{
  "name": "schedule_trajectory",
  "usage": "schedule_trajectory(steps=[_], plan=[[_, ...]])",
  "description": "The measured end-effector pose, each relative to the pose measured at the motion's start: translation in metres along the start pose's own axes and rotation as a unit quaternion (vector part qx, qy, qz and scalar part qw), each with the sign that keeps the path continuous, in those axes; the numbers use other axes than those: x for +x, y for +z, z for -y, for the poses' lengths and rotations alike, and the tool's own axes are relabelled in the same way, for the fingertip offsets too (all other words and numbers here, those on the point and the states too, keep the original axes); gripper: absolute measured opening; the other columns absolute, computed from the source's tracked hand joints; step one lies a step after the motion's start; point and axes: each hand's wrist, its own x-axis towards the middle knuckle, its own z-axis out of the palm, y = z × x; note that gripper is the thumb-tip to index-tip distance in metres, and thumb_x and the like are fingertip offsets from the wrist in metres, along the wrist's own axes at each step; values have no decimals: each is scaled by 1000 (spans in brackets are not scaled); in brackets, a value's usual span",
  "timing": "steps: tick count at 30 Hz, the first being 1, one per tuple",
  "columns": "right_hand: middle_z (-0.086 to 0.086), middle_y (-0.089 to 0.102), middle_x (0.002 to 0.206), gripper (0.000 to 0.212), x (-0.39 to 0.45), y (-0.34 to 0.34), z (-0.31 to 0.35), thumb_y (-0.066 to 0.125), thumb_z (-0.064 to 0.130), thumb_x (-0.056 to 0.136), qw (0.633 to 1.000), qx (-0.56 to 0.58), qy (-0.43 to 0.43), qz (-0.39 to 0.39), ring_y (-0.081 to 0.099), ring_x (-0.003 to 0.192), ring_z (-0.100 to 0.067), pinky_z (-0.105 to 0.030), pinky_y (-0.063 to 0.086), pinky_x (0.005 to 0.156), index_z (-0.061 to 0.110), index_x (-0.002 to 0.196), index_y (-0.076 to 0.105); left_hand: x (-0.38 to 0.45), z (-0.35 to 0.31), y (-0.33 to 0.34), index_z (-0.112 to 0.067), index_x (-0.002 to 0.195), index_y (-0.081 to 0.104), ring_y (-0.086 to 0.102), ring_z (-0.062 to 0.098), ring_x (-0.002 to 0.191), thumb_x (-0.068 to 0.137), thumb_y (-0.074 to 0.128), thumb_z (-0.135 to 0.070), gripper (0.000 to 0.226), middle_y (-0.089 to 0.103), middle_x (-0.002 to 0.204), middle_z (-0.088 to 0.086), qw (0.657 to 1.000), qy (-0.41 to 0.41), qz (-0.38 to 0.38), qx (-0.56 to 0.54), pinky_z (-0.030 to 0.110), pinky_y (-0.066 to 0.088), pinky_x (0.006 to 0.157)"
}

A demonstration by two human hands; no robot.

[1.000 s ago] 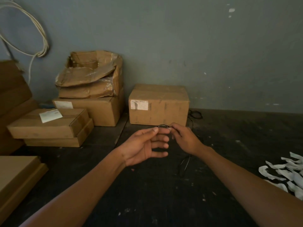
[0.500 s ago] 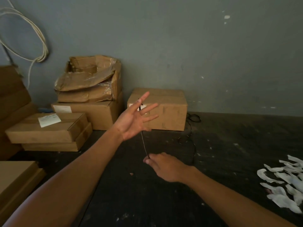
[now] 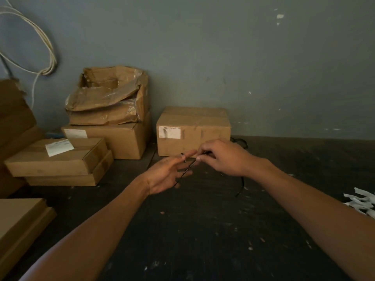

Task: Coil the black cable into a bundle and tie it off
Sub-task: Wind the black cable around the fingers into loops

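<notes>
A thin black cable (image 3: 185, 171) runs across the palm of my left hand (image 3: 168, 173), which is held palm up with fingers spread over the dark table. My right hand (image 3: 221, 157) pinches the cable at the left fingertips, thumb and forefinger closed on it. A loose stretch of the cable (image 3: 240, 188) trails down to the table under my right wrist, and more of it lies coiled behind the box near the wall (image 3: 240, 142). How many turns sit around the left fingers cannot be told.
A closed cardboard box (image 3: 193, 130) stands just behind my hands. More cardboard boxes (image 3: 105, 118) are stacked at the left, flat ones (image 3: 58, 159) in front. White paper scraps (image 3: 361, 201) lie at the right edge. A white cable (image 3: 46, 57) hangs on the wall.
My left hand came down from its raised position. My right hand moved up from near the table to the left fingertips, bringing the cable with it.
</notes>
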Motion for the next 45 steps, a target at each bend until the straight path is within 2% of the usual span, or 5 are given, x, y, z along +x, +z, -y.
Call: schedule_trajectory(steps=[9, 24, 27, 35, 45], plan=[[12, 61, 94, 11, 3, -18, -12, 63, 31, 91, 997, -20, -17, -73, 55, 90, -9, -37, 49, 78, 23, 95, 70, -3, 0, 26, -39, 134, 56, 41, 32, 138, 95, 49, -43, 40, 55, 144, 3, 995, -30, 88, -17, 59, 21, 109], [-3, 70, 91, 19, -11, 43, -70, 49, 13, 96, 982, 148, 73, -93, 67, 88, -21, -53, 53, 84, 15, 101, 67, -14, -50, 52, -38, 141, 48, 43, 42, 135, 97, 37, -36, 45, 47, 149, 13, 967, 49, 228, -103, 76, 14, 107], [-14, 62, 127, 35, -18, 72, -54, 46, -7, 92, 978, 169, 95, -70, 56, 119, -30, -31, 40, 109, 1, 119, 67, -9, -55, 57, -41, 138, 49, 44, 41, 134, 97, 35, -37, 44, 47, 149, 11, 966, 63, 227, -109, 72, 25, 104], [2, 61, 77, 22, -40, 107, 3, 38, 33, 103, 980, 174, 47, 90, 54, 57, -5, -29, 48, 58, 29, 116, 56, 7, -68, 44, -43, 138, 48, 42, 45, 134, 97, 38, -38, 43, 46, 150, 10, 973, 87, 165, -133, 76, 20, 101], [5, 62, 79, 25, -41, 67, 24, 36, 38, 103, 994, 81, -42, 63, 60, 69, -7, -31, 50, 66, 29, 102, 58, 13, -49, 11, -48, 136, 47, 44, 41, 135, 98, 36, -42, 40, 50, 147, 5, 991, 70, 52, -101, 79, 9, 104]])
